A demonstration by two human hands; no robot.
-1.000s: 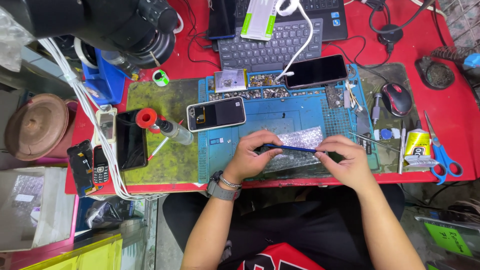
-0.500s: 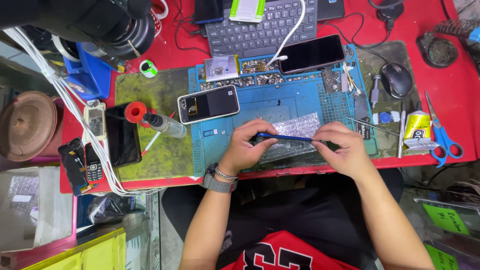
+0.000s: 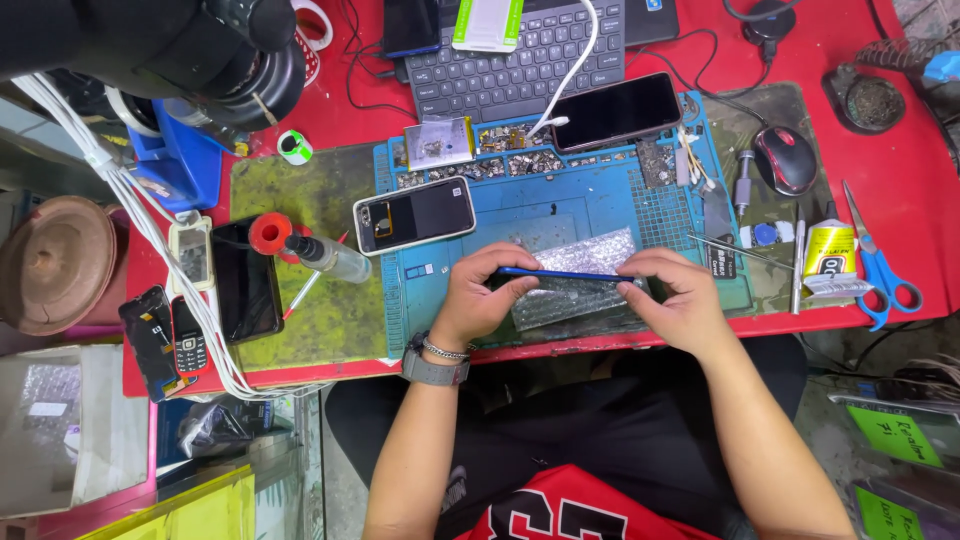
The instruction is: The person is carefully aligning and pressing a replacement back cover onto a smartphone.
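My left hand (image 3: 478, 295) and my right hand (image 3: 672, 297) hold a thin blue-edged phone (image 3: 560, 273) on its edge, one hand at each end, over a sheet of bubble wrap (image 3: 578, 288) on the blue work mat (image 3: 560, 205). A wristwatch and bracelet sit on my left wrist. Another phone (image 3: 415, 214) lies face down on the mat just above my left hand.
A black phone (image 3: 617, 111) on a white cable lies at the mat's top, below a keyboard (image 3: 510, 60). A mouse (image 3: 785, 160), glue tube (image 3: 828, 250), tweezers (image 3: 735, 250) and blue scissors (image 3: 880, 270) lie right. A red-capped bottle (image 3: 320, 250) and several phones (image 3: 245, 280) lie left.
The view has drifted slightly, so the bench sits lower in frame. Both hands keep holding the blue-edged phone over the bubble wrap in much the same pose.
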